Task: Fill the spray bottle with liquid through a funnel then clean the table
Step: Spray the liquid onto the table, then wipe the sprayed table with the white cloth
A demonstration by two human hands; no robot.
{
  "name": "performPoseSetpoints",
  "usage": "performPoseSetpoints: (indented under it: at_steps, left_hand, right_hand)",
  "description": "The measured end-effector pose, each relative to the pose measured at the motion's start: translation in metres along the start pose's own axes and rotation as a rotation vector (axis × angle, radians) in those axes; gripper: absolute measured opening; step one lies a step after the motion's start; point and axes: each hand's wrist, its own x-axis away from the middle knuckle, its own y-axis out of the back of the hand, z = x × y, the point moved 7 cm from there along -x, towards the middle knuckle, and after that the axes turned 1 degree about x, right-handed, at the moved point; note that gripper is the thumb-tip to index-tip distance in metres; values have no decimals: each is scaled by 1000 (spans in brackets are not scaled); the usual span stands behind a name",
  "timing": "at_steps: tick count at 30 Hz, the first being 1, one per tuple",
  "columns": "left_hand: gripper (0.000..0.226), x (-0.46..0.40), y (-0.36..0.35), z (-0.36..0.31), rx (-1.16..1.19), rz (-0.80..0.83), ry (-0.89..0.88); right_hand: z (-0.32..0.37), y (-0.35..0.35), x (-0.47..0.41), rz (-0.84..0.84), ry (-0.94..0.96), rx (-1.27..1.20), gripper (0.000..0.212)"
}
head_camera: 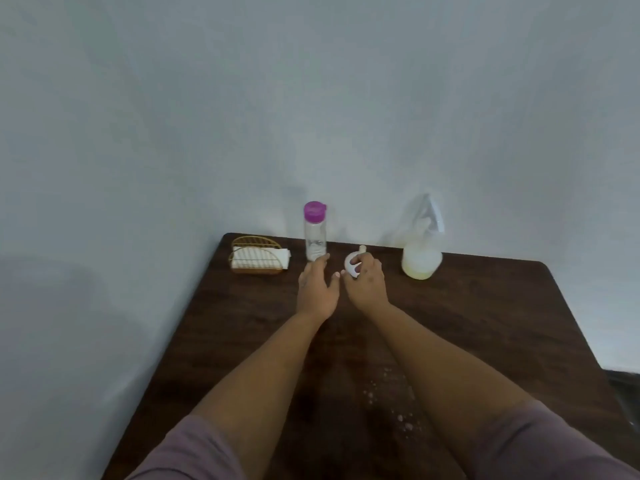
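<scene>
Near the frame's centre, the right hand (365, 280) curls round a white funnel (354, 265), its spout pointing up and away toward the wall. Just left of it, the left hand (318, 289) lies with fingers spread and relaxed, holding nothing; its fingertips reach the base of a clear bottle (315, 237) with a purple cap, though the blur leaves it unclear whether they touch. The bottle stands upright at the table's (485, 323) far edge and looks nearly empty. Right of the funnel stands a spray bottle (423, 244) with pale yellowish liquid in its lower part. At the far left corner of the table sits a gold wire holder (256, 254) with white napkins. White droplets (384, 396) spot the wood between the forearms, lower centre.
</scene>
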Motion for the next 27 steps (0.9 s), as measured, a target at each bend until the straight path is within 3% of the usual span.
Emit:
performPoseSetpoints:
  at_steps: [5,12,16,27]
  left_hand:
    - [46,16,73,56,-9,-113,155]
    - [48,7,143,105,-9,-223,215]
    - [52,-3,153,130,37,-236,251]
    - [45,-53,126,156,81,-222,197]
  right_hand:
    - [40,-60,3,162,83,37,21]
    - [67,-129,-17,201,69,52,28]
    - [54,-146,-42,140,-99,63,34]
    - [53,-202,-105,172,54,271,37]
